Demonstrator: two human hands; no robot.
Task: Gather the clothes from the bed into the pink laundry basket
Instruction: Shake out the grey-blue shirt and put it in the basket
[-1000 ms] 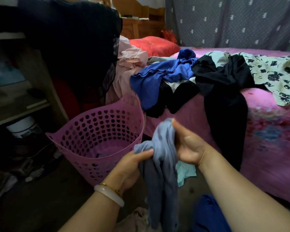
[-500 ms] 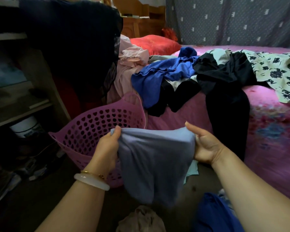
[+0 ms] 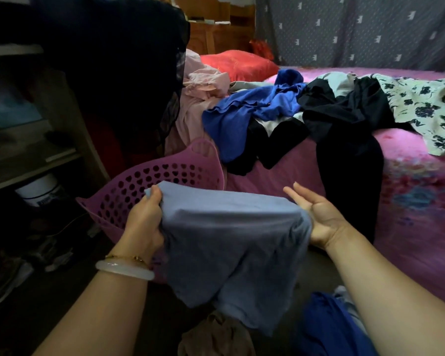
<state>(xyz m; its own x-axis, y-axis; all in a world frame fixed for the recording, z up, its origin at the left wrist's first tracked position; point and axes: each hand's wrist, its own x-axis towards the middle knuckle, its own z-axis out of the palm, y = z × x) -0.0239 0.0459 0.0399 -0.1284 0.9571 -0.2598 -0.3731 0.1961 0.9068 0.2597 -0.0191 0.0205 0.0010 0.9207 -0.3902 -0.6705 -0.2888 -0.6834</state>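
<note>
My left hand [image 3: 145, 222] grips the grey cloth [image 3: 231, 247] above the basket [image 3: 170, 163]; my right hand [image 3: 316, 217] lies flat-fingered against its other end. Clothes [image 3: 267, 104] lie on the bed [image 3: 409, 201].

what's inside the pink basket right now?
Only the far inner wall of the pink basket shows, bare and perforated. The grey-blue garment, gripped by the left hand with the right hand open beside it, covers the bottom, so the contents cannot be seen.

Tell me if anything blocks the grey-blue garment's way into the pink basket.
Nothing visible does. The grey-blue cloth garment, gripped by the left hand and draped against the open right hand, hangs just in front of the pink perforated plastic laundry basket, whose open mouth faces it.
</note>
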